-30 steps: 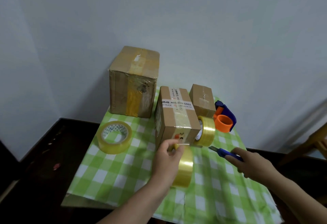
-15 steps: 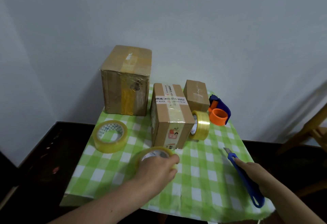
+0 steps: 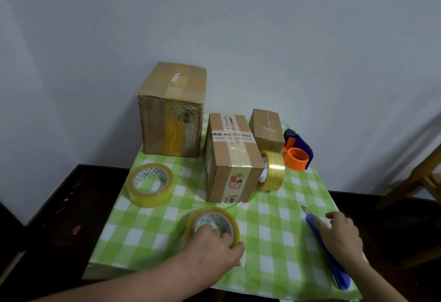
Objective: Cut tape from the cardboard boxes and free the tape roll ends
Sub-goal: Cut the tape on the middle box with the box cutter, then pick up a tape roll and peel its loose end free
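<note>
Three taped cardboard boxes stand at the back of the green checked tablecloth (image 3: 274,230): a large one (image 3: 171,111), a medium one with printed tape (image 3: 231,158) and a small one (image 3: 267,127). A yellowish tape roll (image 3: 229,220) lies flat near the front, and my left hand (image 3: 214,251) grips its rim, fingers in the core and thumb outside. To the right, a blue utility knife (image 3: 334,270) lies on the cloth with its blade out and pointing away. My right hand (image 3: 338,237) rests on top of it with relaxed fingers.
Another tape roll (image 3: 150,185) lies flat at the left. A third roll (image 3: 273,174) stands on edge against the medium box. An orange and blue tape dispenser (image 3: 298,154) sits at the back right. A wooden chair (image 3: 424,177) stands right of the table, over a dark floor.
My left hand brought the tape roll away from the medium box and laid it flat near the front. My right hand lowered the knife onto the cloth.
</note>
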